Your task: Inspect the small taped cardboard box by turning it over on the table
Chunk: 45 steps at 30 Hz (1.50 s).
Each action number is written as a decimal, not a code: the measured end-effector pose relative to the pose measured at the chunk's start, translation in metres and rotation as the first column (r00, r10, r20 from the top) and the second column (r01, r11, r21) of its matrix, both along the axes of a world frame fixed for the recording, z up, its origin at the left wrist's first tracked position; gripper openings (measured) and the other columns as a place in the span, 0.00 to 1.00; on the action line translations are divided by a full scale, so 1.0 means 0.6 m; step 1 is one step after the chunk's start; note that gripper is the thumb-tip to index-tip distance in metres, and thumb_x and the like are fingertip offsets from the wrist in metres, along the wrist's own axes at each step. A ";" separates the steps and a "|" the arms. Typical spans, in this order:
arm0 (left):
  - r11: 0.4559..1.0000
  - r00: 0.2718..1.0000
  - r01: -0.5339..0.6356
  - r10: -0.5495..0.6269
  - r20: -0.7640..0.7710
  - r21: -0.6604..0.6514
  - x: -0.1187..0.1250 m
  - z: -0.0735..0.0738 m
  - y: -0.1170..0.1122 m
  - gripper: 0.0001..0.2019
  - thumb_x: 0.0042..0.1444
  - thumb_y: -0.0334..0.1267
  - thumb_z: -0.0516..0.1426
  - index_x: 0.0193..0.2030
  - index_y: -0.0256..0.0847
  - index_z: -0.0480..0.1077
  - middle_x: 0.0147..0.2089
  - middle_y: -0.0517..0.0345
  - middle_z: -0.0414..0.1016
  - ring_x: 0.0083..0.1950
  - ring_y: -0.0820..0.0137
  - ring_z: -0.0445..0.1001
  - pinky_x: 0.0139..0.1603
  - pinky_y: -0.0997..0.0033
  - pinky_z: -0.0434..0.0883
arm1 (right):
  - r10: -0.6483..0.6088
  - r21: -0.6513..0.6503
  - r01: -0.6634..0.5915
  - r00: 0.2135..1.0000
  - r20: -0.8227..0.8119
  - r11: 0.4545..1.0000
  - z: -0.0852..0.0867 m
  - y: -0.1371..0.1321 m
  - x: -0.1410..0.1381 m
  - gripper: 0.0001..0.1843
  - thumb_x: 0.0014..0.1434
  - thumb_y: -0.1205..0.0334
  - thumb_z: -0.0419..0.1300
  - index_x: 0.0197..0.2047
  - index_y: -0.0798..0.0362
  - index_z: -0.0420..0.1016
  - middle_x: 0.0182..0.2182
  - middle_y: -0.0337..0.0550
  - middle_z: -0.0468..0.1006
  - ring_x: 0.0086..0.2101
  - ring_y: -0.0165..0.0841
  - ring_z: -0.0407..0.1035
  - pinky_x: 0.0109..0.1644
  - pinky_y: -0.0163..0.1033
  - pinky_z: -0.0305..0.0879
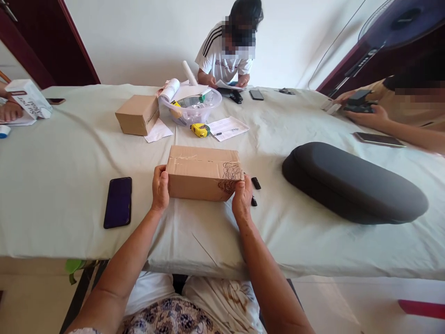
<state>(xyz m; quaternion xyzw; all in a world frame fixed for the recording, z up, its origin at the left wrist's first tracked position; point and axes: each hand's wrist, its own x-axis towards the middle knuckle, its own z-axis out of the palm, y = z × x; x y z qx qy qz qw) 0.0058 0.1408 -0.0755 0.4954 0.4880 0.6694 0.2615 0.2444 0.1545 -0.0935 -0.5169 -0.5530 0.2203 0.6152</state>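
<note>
A taped brown cardboard box [201,172] with black scribbles on its right end rests on the pale cloth-covered table [52,185] in front of me. My left hand [160,189] grips its left end, thumb on top. My right hand [242,198] holds the right near corner, fingers closed against the box. A small black marker or cap [255,183] lies just right of the box beside my right hand.
A dark phone [118,202] lies left of my hands. A long black padded case [354,183] sits to the right. Further back are a second cardboard box [137,114], a clear bowl [193,109], a yellow tape measure [200,130] and papers. Other people sit at the far, left and right sides.
</note>
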 end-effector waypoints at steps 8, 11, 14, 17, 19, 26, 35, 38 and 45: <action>0.987 0.993 0.105 -0.111 0.043 0.122 0.000 -0.001 0.000 0.25 0.62 0.61 0.51 0.51 0.42 0.72 0.52 0.49 0.75 0.55 0.59 0.73 0.56 0.59 0.69 | 0.073 0.056 -0.065 0.982 -0.172 0.996 -0.018 0.005 0.007 0.34 0.60 0.30 0.49 0.56 0.47 0.68 0.48 0.46 0.72 0.51 0.42 0.69 0.52 0.49 0.69; 0.983 0.992 0.106 -0.114 0.047 0.147 -0.002 0.000 0.001 0.26 0.60 0.61 0.53 0.52 0.42 0.73 0.54 0.48 0.75 0.58 0.56 0.73 0.59 0.55 0.69 | 0.132 0.046 -0.125 0.966 -0.220 0.991 -0.028 0.008 0.009 0.33 0.60 0.30 0.49 0.56 0.45 0.68 0.49 0.45 0.73 0.52 0.42 0.69 0.54 0.50 0.68; 0.982 0.991 0.100 -0.113 0.073 0.162 -0.005 -0.001 0.003 0.25 0.60 0.59 0.53 0.52 0.42 0.73 0.55 0.47 0.75 0.58 0.54 0.73 0.60 0.53 0.69 | 0.205 0.024 -0.207 0.935 -0.288 0.978 -0.028 0.009 0.007 0.30 0.59 0.33 0.54 0.54 0.45 0.70 0.49 0.45 0.75 0.52 0.42 0.69 0.57 0.52 0.66; 0.976 0.986 0.119 -0.138 0.089 0.184 -0.007 -0.004 0.005 0.24 0.59 0.56 0.55 0.54 0.42 0.73 0.57 0.47 0.75 0.60 0.54 0.72 0.61 0.52 0.69 | 0.260 0.030 -0.271 0.880 -0.398 0.962 -0.017 0.009 0.001 0.26 0.57 0.39 0.60 0.53 0.44 0.72 0.50 0.44 0.76 0.53 0.42 0.69 0.59 0.52 0.64; 0.967 0.980 0.150 -0.172 0.095 0.204 -0.006 -0.005 0.006 0.23 0.59 0.54 0.56 0.55 0.43 0.73 0.58 0.47 0.75 0.62 0.53 0.71 0.62 0.52 0.68 | 0.282 0.049 -0.295 0.836 -0.471 0.954 -0.007 0.009 -0.002 0.26 0.54 0.43 0.63 0.53 0.43 0.72 0.51 0.42 0.76 0.54 0.43 0.69 0.60 0.52 0.64; 0.967 0.975 0.178 -0.199 0.103 0.184 -0.005 -0.006 0.007 0.23 0.57 0.51 0.57 0.56 0.43 0.72 0.61 0.47 0.74 0.64 0.52 0.70 0.64 0.50 0.67 | 0.357 0.082 -0.375 0.759 -0.544 0.923 0.011 0.007 -0.001 0.31 0.50 0.56 0.64 0.59 0.41 0.70 0.54 0.43 0.77 0.56 0.44 0.68 0.57 0.54 0.67; 0.991 0.991 0.054 -0.069 0.115 0.122 -0.007 -0.003 0.008 0.15 0.55 0.44 0.57 0.47 0.42 0.72 0.56 0.48 0.77 0.57 0.57 0.75 0.57 0.55 0.72 | 0.418 0.073 -0.440 0.769 -0.483 0.895 0.004 0.004 0.003 0.34 0.49 0.63 0.61 0.61 0.38 0.69 0.58 0.41 0.75 0.60 0.44 0.66 0.60 0.55 0.66; 0.990 0.988 0.066 -0.082 0.130 0.123 -0.008 -0.003 0.009 0.15 0.55 0.41 0.57 0.48 0.42 0.73 0.56 0.49 0.77 0.57 0.58 0.75 0.57 0.56 0.72 | 0.425 0.079 -0.445 0.768 -0.479 0.892 0.004 0.004 0.004 0.35 0.48 0.63 0.61 0.61 0.38 0.68 0.59 0.40 0.74 0.60 0.44 0.66 0.60 0.54 0.67; 0.981 0.972 0.122 -0.148 0.181 0.148 -0.009 -0.005 0.009 0.16 0.52 0.36 0.57 0.49 0.43 0.72 0.56 0.50 0.77 0.60 0.57 0.74 0.60 0.55 0.70 | 0.385 0.084 -0.397 0.783 -0.488 0.914 0.000 0.006 0.007 0.32 0.50 0.60 0.63 0.60 0.39 0.69 0.58 0.41 0.75 0.59 0.43 0.67 0.62 0.54 0.64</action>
